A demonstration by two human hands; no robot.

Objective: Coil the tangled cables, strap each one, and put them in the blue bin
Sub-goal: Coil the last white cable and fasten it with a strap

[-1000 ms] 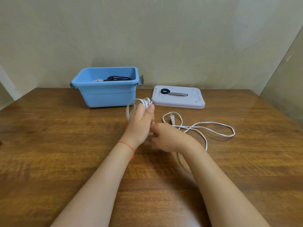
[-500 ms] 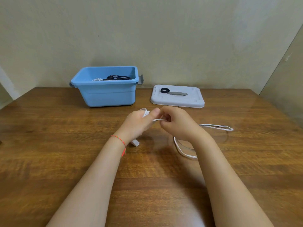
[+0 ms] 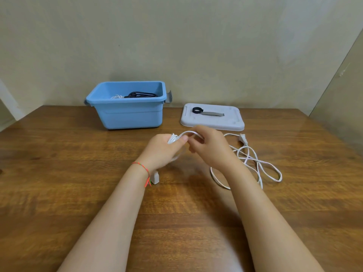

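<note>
Far left, at the back of the table (image 3: 59,193), the blue bin (image 3: 127,114) stands open, with a black cable (image 3: 141,94) and a bit of white one (image 3: 117,96) already lying inside. Moving in: your left hand (image 3: 161,152) is curled tight round a bunch of white coils (image 3: 172,138), thumb on top; a small white block (image 3: 155,178) hangs at the wrist, beside the red thread (image 3: 142,167). Just right, your right hand (image 3: 208,148) pinches the strand arching between the two hands. Behind it a grey lid (image 3: 212,122) lies flat, with a black strap (image 3: 197,110) on it. Farthest right, the loose cable (image 3: 261,165) sprawls in loops on the wood, its plug (image 3: 243,138) near the lid.
</note>
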